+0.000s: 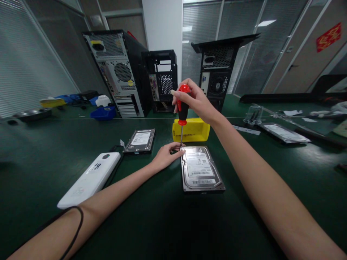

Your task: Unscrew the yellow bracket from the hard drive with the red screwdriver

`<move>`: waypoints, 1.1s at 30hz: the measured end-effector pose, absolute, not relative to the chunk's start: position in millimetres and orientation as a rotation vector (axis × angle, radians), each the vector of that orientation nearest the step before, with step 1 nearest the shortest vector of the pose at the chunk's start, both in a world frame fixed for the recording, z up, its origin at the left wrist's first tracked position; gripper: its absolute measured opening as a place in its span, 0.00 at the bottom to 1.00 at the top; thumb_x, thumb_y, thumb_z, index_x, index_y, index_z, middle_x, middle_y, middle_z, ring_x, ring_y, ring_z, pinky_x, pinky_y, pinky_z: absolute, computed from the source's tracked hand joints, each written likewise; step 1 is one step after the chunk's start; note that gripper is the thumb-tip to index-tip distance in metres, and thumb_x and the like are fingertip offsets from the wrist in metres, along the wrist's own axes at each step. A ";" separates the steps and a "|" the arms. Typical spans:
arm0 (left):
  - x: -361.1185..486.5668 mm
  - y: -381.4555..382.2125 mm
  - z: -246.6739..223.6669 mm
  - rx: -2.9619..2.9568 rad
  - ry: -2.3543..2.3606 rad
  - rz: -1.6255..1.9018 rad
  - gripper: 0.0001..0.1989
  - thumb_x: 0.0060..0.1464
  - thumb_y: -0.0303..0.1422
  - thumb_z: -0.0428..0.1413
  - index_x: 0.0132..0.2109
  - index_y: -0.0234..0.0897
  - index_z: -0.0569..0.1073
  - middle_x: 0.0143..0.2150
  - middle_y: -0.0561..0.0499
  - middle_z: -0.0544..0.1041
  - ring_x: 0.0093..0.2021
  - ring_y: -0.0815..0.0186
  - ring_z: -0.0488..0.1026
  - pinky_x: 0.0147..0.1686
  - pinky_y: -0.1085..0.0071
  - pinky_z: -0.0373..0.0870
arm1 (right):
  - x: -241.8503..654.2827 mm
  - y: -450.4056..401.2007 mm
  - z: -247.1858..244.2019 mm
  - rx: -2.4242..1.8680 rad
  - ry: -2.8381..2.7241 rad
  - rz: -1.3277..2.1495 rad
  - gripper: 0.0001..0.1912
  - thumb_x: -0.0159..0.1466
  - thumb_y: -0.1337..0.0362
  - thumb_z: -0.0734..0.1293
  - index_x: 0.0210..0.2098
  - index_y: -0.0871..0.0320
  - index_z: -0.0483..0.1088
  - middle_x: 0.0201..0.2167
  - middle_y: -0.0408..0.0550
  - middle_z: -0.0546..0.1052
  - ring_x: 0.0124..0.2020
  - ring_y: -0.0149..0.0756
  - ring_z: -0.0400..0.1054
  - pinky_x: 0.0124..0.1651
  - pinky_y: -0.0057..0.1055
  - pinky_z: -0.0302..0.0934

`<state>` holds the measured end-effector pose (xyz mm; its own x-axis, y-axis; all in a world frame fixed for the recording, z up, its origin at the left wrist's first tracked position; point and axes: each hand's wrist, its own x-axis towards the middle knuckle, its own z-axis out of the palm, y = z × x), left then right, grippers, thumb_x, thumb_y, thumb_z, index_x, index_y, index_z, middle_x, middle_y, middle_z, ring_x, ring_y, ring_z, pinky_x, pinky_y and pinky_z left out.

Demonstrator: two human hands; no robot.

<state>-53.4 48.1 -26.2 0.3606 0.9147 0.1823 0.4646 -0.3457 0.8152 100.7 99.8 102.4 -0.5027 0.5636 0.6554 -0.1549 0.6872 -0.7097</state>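
Note:
A silver hard drive lies label up on the dark green table. My right hand is closed round the handle of a red and black screwdriver, which stands upright with its tip at the drive's far left corner. At that same corner, my left hand pinches the drive's edge beside the screwdriver tip, thumb on top. Just behind the drive sits a yellow bin. The exact contact of the tip is too small to make out.
A second hard drive and a white power bank with a black cable lie left. Computer cases stand at the back. A blue bin is back left; a clear cup and another drive are right.

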 end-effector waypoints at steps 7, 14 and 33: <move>-53.8 48.1 -26.2 1.960 1.186 0.863 0.17 0.55 0.39 0.55 0.50 0.38 0.73 0.49 0.48 0.77 0.47 0.60 0.73 0.45 0.67 0.66 | 101.2 101.9 101.6 -0.348 -1.912 0.937 0.16 0.67 0.50 0.52 0.43 0.54 0.60 0.31 0.41 0.63 0.30 0.28 0.63 0.33 0.28 0.66; -53.6 48.6 -28.2 1.961 1.176 0.871 0.16 0.55 0.38 0.55 0.50 0.38 0.73 0.48 0.48 0.77 0.46 0.61 0.73 0.44 0.69 0.66 | 100.4 102.8 101.4 -0.335 -1.860 0.976 0.14 0.64 0.52 0.60 0.38 0.56 0.59 0.33 0.41 0.63 0.31 0.27 0.65 0.38 0.32 0.69; -53.6 47.1 -25.2 1.964 1.196 0.864 0.17 0.55 0.39 0.55 0.49 0.38 0.74 0.47 0.48 0.77 0.46 0.60 0.73 0.46 0.66 0.67 | 100.8 102.3 100.9 -0.335 -1.808 1.094 0.15 0.63 0.50 0.60 0.37 0.55 0.61 0.31 0.41 0.66 0.30 0.29 0.67 0.41 0.35 0.69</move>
